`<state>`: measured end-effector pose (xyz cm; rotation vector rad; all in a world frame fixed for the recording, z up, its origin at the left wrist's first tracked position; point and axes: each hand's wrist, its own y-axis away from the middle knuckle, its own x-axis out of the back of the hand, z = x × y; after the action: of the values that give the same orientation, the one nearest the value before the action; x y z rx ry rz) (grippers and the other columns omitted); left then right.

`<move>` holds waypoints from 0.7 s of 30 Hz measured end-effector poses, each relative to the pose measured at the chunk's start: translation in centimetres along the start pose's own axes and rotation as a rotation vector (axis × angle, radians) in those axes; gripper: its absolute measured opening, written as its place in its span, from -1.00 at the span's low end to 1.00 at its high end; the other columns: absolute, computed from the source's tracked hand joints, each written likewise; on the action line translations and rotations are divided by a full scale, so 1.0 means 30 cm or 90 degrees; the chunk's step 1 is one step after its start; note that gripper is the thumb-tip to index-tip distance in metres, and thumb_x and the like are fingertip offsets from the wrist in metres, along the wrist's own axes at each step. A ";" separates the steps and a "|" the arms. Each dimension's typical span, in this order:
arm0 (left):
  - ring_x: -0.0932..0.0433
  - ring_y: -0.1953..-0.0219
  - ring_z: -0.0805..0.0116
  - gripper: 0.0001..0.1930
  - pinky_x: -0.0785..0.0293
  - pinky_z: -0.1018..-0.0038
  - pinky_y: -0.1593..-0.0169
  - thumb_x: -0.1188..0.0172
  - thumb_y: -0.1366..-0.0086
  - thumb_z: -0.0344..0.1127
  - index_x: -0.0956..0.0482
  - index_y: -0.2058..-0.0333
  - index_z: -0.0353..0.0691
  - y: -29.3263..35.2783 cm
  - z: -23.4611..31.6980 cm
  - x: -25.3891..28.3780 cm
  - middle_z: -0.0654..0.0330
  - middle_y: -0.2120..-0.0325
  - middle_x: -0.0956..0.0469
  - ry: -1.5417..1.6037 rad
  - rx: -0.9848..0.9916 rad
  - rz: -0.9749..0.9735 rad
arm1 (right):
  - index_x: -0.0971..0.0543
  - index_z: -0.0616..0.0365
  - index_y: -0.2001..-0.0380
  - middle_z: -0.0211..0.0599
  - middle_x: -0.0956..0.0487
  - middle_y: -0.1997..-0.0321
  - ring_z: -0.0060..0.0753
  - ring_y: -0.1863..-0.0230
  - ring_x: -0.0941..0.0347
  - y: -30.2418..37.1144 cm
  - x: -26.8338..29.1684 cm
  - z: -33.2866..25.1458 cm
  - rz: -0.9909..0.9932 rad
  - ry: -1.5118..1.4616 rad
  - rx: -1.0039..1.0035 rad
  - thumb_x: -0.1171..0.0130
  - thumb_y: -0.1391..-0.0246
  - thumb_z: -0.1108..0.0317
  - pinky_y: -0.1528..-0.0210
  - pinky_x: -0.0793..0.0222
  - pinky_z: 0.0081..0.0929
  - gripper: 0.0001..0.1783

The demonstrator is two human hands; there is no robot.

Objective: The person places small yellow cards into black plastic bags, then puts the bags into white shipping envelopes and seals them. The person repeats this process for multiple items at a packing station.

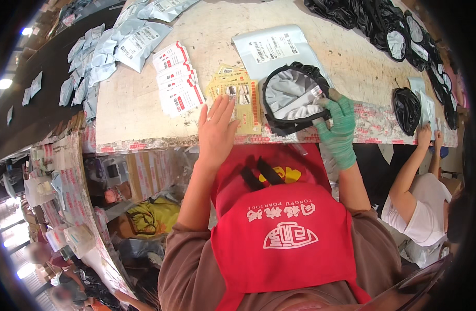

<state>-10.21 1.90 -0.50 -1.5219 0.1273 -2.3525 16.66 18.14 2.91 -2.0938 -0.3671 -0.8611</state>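
A round black fabric cover (281, 98) with a silvery lining lies near the table's front edge, its gathered rim facing up. A pale folded piece with a small label rests inside it. My right hand (337, 129), in a green knit glove, grips the cover's right rim between thumb and fingers. My bare left hand (217, 129) lies flat, fingers stretched out, at the lower left of a fanned pile of yellow printed cards (248, 106). Beneath the cover's far side sits a grey mailing bag (271, 49) with a white label. Left of the yellow cards are stacked white-and-red cards (178, 80).
Grey mailing parcels (139, 44) heap at the far left, beside a dark conveyor belt (35, 111) carrying more. Black covers (373, 23) line the far right. Another black bundle (406, 110) lies near a co-worker's hands (429, 136) at the right.
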 end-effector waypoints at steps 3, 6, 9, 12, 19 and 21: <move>-0.20 -0.36 0.10 -0.46 -0.01 0.05 -0.38 -0.23 -0.24 -0.23 -0.41 -0.17 -0.30 -0.081 0.004 -0.025 0.01 -0.27 -0.30 -0.032 -0.018 -0.030 | -0.58 0.03 0.14 -0.12 -0.46 -0.11 0.03 -0.08 -0.37 0.003 0.013 -0.036 -0.022 -0.031 -0.006 -0.39 0.21 0.29 -0.11 -0.34 -0.14 -0.55; -0.22 -0.35 0.08 -0.48 -0.03 0.04 -0.36 -0.22 -0.25 -0.25 -0.43 -0.17 -0.26 -0.081 -0.006 -0.036 0.03 -0.25 -0.34 -0.008 -0.011 -0.016 | -0.59 0.02 0.17 -0.12 -0.43 -0.14 0.06 -0.12 -0.33 0.019 0.014 -0.013 -0.042 -0.020 0.000 -0.37 0.17 0.25 -0.14 -0.30 -0.11 -0.60; -0.25 -0.33 0.08 -0.55 -0.06 0.04 -0.35 -0.18 -0.27 -0.28 -0.48 -0.13 -0.23 -0.091 0.002 -0.060 0.04 -0.22 -0.38 -0.021 0.010 -0.004 | -0.60 0.03 0.24 -0.11 -0.42 -0.15 0.06 -0.14 -0.32 0.005 -0.020 -0.003 -0.043 0.028 0.061 -0.34 0.12 0.23 -0.16 -0.26 -0.10 -0.68; -0.34 -0.28 0.20 -0.61 -0.12 0.10 -0.32 -0.21 -0.21 -0.31 -0.56 -0.03 -0.18 -0.099 -0.001 -0.092 0.16 -0.16 -0.47 -0.082 0.010 0.045 | -0.59 0.09 0.28 -0.06 -0.45 -0.11 0.05 -0.10 -0.36 -0.002 -0.066 0.012 -0.056 0.034 0.001 -0.31 0.09 0.18 -0.14 -0.26 -0.11 -0.68; -0.41 -0.22 0.21 -0.70 -0.18 0.07 -0.28 -0.13 -0.19 -0.36 -0.61 0.08 -0.16 -0.145 -0.031 -0.106 0.16 -0.06 -0.55 -0.106 -0.029 0.055 | -0.51 0.13 0.41 -0.12 -0.47 0.19 -0.02 0.14 -0.37 0.000 -0.072 0.000 0.038 0.078 -0.022 -0.29 0.08 0.25 0.10 -0.28 -0.08 -0.76; -0.43 -0.21 0.20 -0.70 -0.21 0.04 -0.26 -0.12 -0.21 -0.35 -0.61 0.07 -0.14 -0.166 -0.043 -0.120 0.16 -0.06 -0.55 -0.110 -0.024 0.083 | -0.54 0.16 0.45 -0.10 -0.47 0.23 0.02 0.16 -0.38 -0.007 -0.078 0.010 -0.008 0.149 0.043 -0.30 0.08 0.16 0.12 -0.29 -0.05 -0.71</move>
<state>-11.19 7.61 -2.92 -1.6744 0.2215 -2.1194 15.00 18.59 1.28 -1.9061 -0.2812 -1.0739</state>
